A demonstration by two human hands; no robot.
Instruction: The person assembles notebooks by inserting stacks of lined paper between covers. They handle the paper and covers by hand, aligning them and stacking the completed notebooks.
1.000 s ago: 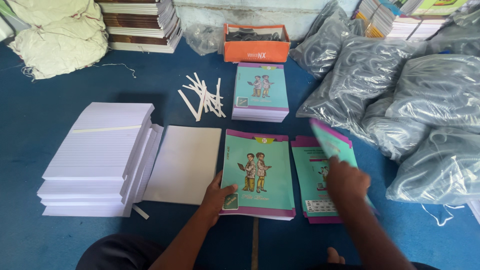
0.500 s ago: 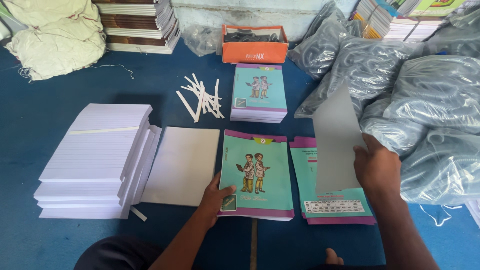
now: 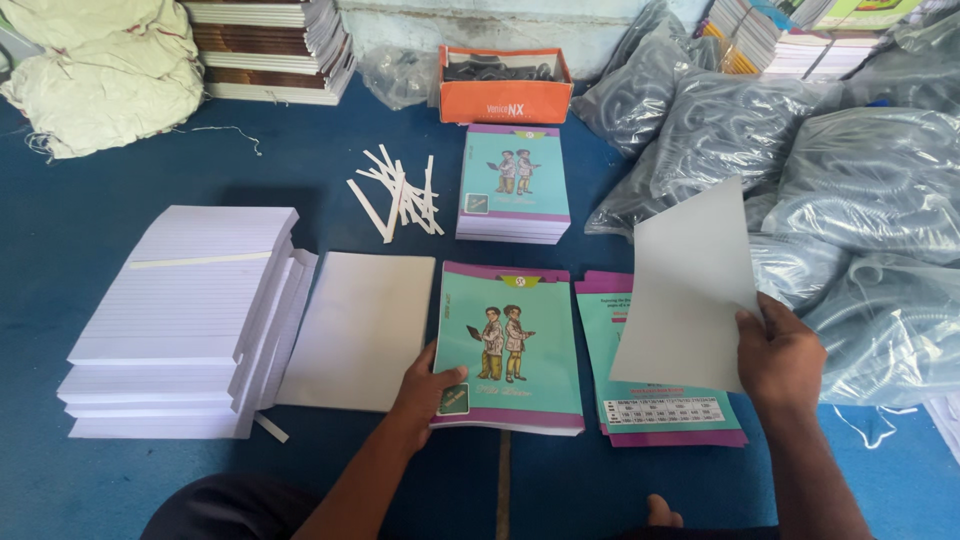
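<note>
Since a second ago our right hand (image 3: 790,362) has lifted one cover sheet (image 3: 690,290) off the pile and turned it, so that its blank grey back now faces us; our left hand (image 3: 428,390) has stayed on the assembled notebook (image 3: 512,345).

From largest to smallest: the blue floor (image 3: 180,150) carries everything; grey plastic sacks (image 3: 850,190) crowd the right side, just behind the raised sheet; tall stacks of ruled white paper (image 3: 185,320) sit at the left with a plain grey board (image 3: 360,328) beside them; the finished notebooks (image 3: 513,185) lie further back; the pile of printed covers (image 3: 655,405) lies under the sheet; loose white strips (image 3: 400,190) are scattered near the middle.

Our right fingers pinch the sheet at its lower right corner only; held so, we judge it may flop, crease, or brush the sacks. Our left fingers lie spread and flat on the notebook's lower left corner, gripping nothing; if they slide, its pages could shift out of line.
</note>
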